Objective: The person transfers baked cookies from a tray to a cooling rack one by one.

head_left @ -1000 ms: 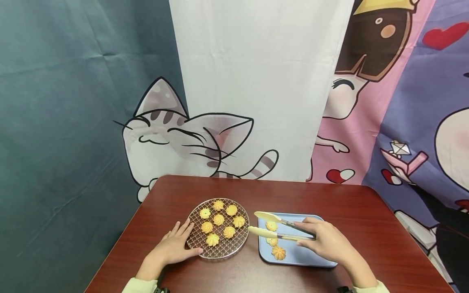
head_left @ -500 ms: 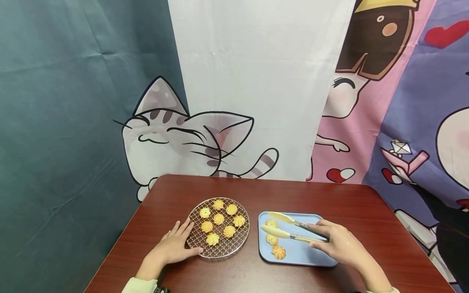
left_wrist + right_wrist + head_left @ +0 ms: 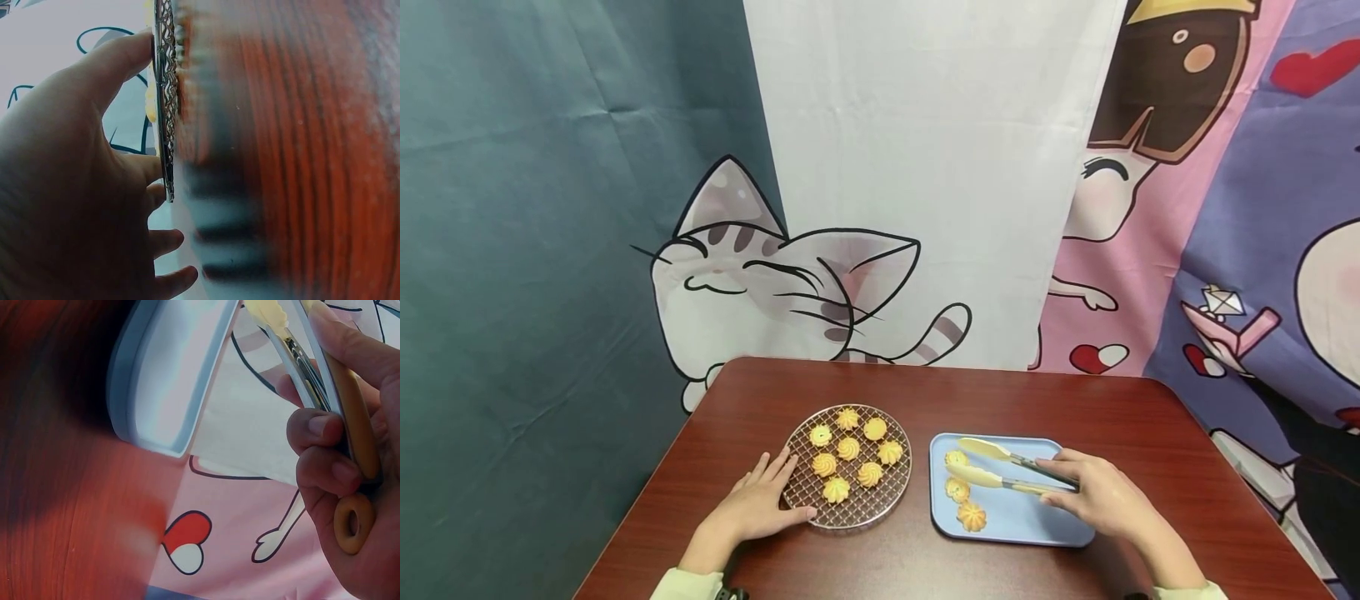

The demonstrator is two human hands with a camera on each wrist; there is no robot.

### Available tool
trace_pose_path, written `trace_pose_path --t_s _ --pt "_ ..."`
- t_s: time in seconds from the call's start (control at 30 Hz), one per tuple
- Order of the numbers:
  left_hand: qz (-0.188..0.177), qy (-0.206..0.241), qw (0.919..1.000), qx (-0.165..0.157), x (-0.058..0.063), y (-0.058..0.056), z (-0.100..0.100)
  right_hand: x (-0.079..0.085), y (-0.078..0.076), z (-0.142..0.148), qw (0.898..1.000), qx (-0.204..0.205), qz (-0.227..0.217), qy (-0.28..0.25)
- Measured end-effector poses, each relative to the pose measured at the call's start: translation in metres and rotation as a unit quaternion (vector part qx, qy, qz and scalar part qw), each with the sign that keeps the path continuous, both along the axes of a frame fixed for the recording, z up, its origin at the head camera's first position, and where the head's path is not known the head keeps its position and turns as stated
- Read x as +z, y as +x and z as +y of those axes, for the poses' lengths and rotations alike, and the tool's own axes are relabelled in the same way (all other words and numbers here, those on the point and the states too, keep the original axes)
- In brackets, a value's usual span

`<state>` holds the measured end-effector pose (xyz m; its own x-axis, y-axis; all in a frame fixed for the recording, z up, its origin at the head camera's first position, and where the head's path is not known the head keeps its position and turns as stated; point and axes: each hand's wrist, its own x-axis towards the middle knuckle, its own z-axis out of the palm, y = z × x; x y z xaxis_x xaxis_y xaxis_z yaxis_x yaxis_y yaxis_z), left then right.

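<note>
In the head view my left hand (image 3: 754, 498) lies with spread, fairly straight fingers against the left rim of a round wire cooling rack (image 3: 880, 504). Its thumb and index finger touch the rim in the left wrist view. Several yellow piped cookies (image 3: 847, 449) sit on the rack. My right hand (image 3: 1101, 496) holds a pair of tongs (image 3: 1033, 463), fingers curled around the handles in the right wrist view. The tongs' pale yellow tips are apart with nothing between them, above the left part of a blue tray (image 3: 1022, 521). A column of 3 cookies (image 3: 972, 516) lies there, partly behind the tongs.
Rack and tray stand side by side on a dark red wooden table (image 3: 850, 379), with a narrow gap between them. A printed cloth backdrop (image 3: 940, 167) hangs behind the table's far edge.
My right hand and the tongs have moved right, from the gap beside the rack to over the tray. My left hand, the rack and the cookies stay put.
</note>
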<state>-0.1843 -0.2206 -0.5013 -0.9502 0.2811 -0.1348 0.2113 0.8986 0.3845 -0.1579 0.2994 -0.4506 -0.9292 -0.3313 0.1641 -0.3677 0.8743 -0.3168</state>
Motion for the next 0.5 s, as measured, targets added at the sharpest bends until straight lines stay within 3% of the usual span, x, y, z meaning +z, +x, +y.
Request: trace_pose_path --t_s 0.5 --pt "-0.001 -0.001 1.0 0.0 0.0 0.0 -0.001 -0.002 -0.015 -0.001 1.0 0.001 -0.011 0.016"
